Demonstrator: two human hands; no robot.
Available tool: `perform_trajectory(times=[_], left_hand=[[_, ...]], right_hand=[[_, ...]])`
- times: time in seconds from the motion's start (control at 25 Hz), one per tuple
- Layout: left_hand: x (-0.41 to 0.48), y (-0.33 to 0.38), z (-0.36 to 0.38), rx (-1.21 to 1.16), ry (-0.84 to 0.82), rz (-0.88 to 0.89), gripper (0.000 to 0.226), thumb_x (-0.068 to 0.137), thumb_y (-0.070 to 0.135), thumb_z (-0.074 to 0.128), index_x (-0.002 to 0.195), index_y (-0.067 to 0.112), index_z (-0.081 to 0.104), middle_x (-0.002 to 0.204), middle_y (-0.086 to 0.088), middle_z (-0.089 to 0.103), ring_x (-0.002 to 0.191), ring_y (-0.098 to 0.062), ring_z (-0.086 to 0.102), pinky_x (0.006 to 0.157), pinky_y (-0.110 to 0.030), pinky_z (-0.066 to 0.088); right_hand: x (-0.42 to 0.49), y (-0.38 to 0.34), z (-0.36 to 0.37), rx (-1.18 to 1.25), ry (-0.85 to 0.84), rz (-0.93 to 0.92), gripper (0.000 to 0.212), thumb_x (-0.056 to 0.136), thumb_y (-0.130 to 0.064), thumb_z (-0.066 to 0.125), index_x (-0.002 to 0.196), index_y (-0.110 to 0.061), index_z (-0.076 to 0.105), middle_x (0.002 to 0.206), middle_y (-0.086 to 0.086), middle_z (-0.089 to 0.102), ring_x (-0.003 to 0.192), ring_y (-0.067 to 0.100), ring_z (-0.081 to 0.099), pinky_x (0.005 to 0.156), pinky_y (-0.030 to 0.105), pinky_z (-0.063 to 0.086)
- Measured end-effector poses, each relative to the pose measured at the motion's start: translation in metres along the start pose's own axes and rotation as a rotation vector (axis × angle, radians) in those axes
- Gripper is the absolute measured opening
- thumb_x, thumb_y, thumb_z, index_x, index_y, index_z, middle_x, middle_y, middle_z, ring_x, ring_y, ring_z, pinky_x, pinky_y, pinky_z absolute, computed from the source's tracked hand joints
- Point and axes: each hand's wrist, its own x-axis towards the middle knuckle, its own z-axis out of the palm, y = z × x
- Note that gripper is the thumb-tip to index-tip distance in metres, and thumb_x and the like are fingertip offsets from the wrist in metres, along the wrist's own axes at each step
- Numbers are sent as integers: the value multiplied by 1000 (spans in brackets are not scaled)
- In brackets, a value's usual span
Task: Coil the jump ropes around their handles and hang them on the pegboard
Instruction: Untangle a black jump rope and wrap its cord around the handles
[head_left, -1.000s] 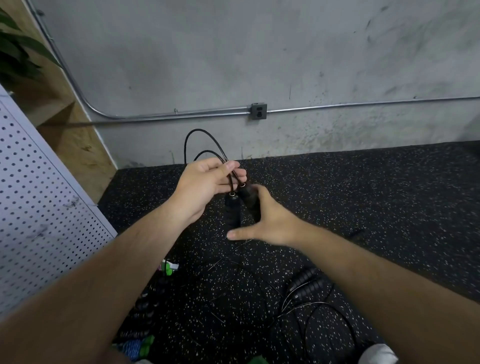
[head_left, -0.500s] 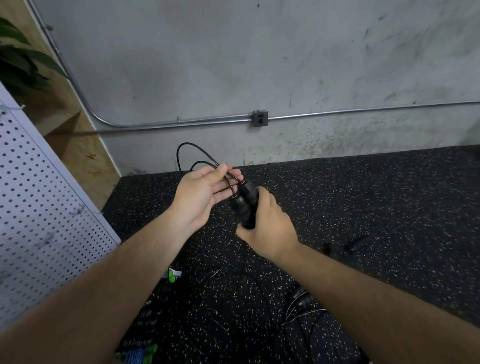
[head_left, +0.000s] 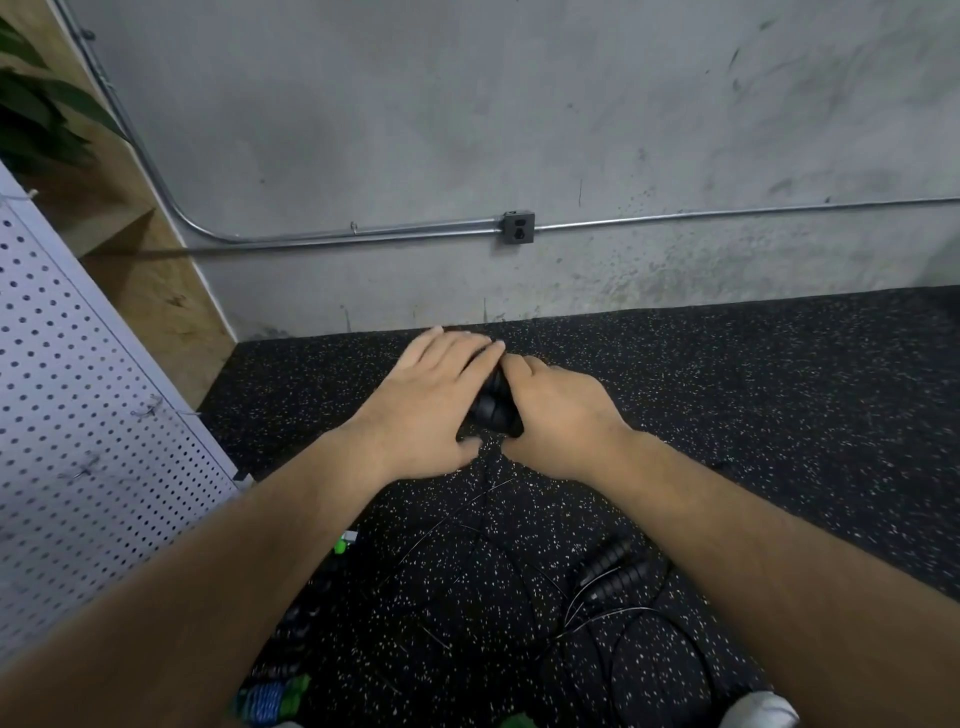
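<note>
Both hands meet over a pair of black jump-rope handles held above the speckled floor. My right hand grips the handles from the right. My left hand lies over their top from the left, fingers extended across them; the rope loops are hidden under it. A thin black rope trails down from the handles to the floor. The white pegboard stands at the left, with small wire hooks on it.
Another black-handled jump rope lies on the floor at lower right with its cord loose. More handles, black, blue and green, lie at lower left. A concrete wall with conduit is ahead; a wooden shelf and plant at upper left.
The rope loops that stood up above my left hand are no longer seen. My left hand has swung over the handles, covering them, and both hands sit closer together.
</note>
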Motion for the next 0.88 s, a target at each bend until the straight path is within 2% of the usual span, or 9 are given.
perform_trajectory(times=[0.04,0.12,0.24,0.32,0.4,0.52,0.64,0.76,0.88], left_hand=[[2,1,3,21,-6,-5,91,80,47,68,154,12,29,146,-3,41,138,-22,39,124,-38,16],[8,0,7,4,22,-29,73,81,42,70,142,14,41,129,-2,50,119,-21,52,108,-36,36],[12,-6,3,-47,36,-120,60,82,36,72,132,15,45,119,-2,49,109,-21,54,98,-35,42],[10,-10,3,-94,20,-176,63,83,35,71,134,14,43,122,-3,48,111,-22,53,100,-37,44],[8,-10,6,-117,7,-183,64,83,35,70,136,13,42,123,-4,47,111,-23,53,100,-40,46],[8,-8,7,-170,0,-172,68,84,36,68,141,13,40,125,-3,46,113,-23,52,100,-41,47],[4,-9,7,-247,10,-141,77,86,35,64,152,16,30,132,-2,44,120,-22,48,106,-36,43],[0,-12,9,-248,10,-48,86,89,57,57,160,31,16,136,5,40,121,-15,42,102,-31,43],[0,-18,12,-149,99,-20,84,89,81,32,159,39,15,130,6,47,119,-15,42,102,-35,43]], right_hand=[[0,-3,0,0,9,-25,67,79,-38,70,135,-14,40,121,2,58,100,24,62,74,34,46],[0,-5,-1,16,54,-34,67,78,-39,69,134,-16,42,123,1,58,107,24,58,84,36,46],[1,6,-1,57,149,62,81,73,-44,72,141,-22,36,128,2,53,113,26,50,98,40,41],[0,13,-2,155,128,146,86,72,-41,76,143,-27,30,126,3,46,103,26,54,87,41,48],[-1,13,-1,275,89,185,82,73,-33,78,140,-27,31,123,3,40,88,26,57,73,37,50],[0,9,-1,356,121,216,69,72,-29,78,128,-21,39,117,1,34,83,25,55,71,36,49],[2,9,-3,270,142,234,58,72,-35,78,116,-16,45,114,2,35,82,24,53,68,34,44],[1,10,-6,261,136,229,58,74,-40,77,115,-14,47,113,2,39,83,25,56,67,33,43],[-1,6,-10,385,142,215,67,72,-43,82,119,-14,46,114,0,40,83,19,55,71,32,48]])
